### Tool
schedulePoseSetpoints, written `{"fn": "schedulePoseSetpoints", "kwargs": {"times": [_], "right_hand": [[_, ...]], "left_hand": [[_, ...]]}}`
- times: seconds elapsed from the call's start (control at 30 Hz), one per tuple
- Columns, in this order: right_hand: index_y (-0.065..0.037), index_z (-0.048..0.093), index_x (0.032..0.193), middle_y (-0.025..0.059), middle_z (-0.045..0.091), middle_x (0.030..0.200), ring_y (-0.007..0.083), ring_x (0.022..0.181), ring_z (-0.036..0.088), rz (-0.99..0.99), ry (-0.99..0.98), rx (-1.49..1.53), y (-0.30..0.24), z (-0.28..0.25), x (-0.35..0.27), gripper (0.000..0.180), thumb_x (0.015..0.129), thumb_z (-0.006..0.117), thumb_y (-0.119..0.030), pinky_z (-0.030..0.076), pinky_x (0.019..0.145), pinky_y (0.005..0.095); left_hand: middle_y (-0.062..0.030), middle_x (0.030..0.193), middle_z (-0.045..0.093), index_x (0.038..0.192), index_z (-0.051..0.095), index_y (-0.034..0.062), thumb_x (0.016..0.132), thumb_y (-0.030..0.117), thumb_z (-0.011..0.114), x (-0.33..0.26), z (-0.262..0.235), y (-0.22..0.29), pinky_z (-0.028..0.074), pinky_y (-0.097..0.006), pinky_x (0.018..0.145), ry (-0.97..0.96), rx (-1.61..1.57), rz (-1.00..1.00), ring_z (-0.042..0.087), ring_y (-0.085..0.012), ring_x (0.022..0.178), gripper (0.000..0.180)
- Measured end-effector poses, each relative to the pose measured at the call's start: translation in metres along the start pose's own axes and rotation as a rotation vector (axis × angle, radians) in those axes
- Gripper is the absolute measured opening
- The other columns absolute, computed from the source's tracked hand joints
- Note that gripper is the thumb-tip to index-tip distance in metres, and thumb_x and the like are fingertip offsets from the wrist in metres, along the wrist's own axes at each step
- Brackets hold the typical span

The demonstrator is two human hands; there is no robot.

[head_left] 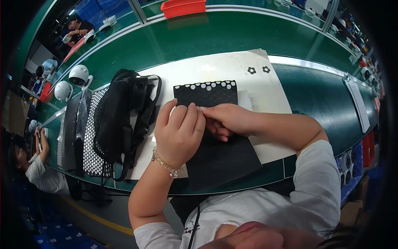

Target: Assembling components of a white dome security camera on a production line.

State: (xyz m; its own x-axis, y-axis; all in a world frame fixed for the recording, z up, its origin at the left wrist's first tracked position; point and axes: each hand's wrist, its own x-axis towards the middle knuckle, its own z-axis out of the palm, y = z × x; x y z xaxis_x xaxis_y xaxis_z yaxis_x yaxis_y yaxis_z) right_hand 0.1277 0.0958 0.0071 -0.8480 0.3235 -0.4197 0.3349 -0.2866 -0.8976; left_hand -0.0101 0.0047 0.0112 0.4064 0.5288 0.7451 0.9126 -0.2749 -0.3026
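Note:
A black sheet (224,164) lies lengthwise before me, with a row of white round dots along its far edge. Over its middle, my left hand (180,128) is closed, fingers bent and tips pressed together. My right hand (226,120) meets it from the right, thumb stretched toward the left fingertips and the other fingers curled underneath. Whatever the fingertips pinch is too small or hidden to name. A pale, whitish piece (245,99) shows beside the sheet's right edge. Beneath everything is a white board (271,97), with two black flower shapes (258,70) at its far right.
Left of the board, a black mesh heap with straps (120,112) rests beside white-dotted black sheets (92,141) and a dark grey strip (72,133). Two white round devices (78,75) stand behind. A red bin (183,8) is at the far side. Co-workers sit at left.

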Motion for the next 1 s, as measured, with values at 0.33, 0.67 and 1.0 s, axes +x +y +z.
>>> {"fn": "schedulePoseSetpoints", "kwargs": {"times": [0.33,0.67,1.0], "right_hand": [[-0.006,0.043,0.06,0.0032,0.039,0.048,0.0125,0.04,0.038,0.0,0.035,-0.001,-0.004,0.006,-0.002,0.051,0.091,0.031,-0.045,0.035,0.041,0.0253],[-0.005,0.046,0.064,0.0022,0.041,0.049,0.0121,0.041,0.043,0.015,-0.024,0.027,0.001,-0.002,0.001,0.051,0.09,0.033,-0.047,0.035,0.041,0.0242],[-0.005,0.045,0.061,0.0021,0.038,0.045,0.0121,0.039,0.04,-0.067,-0.086,0.025,0.0,-0.005,-0.004,0.056,0.089,0.034,-0.052,0.035,0.041,0.0241]], "left_hand": [[-0.0044,0.077,0.057,0.075,0.059,0.003,0.065,0.005,0.057,-0.001,0.0,0.0,0.044,-0.038,0.082,0.006,0.017,-0.022,0.053,-0.0165,0.073,0.01],[-0.0038,0.078,0.057,0.075,0.059,0.0044,0.066,0.006,0.057,-0.001,0.002,0.0,0.044,-0.038,0.082,0.015,0.014,-0.023,0.053,-0.0159,0.073,0.009],[-0.0024,0.073,0.059,0.072,0.055,0.0069,0.062,0.004,0.064,0.004,0.0,-0.004,0.045,-0.033,0.07,0.132,-0.257,-0.179,0.053,-0.018,0.065,0.014]]}}
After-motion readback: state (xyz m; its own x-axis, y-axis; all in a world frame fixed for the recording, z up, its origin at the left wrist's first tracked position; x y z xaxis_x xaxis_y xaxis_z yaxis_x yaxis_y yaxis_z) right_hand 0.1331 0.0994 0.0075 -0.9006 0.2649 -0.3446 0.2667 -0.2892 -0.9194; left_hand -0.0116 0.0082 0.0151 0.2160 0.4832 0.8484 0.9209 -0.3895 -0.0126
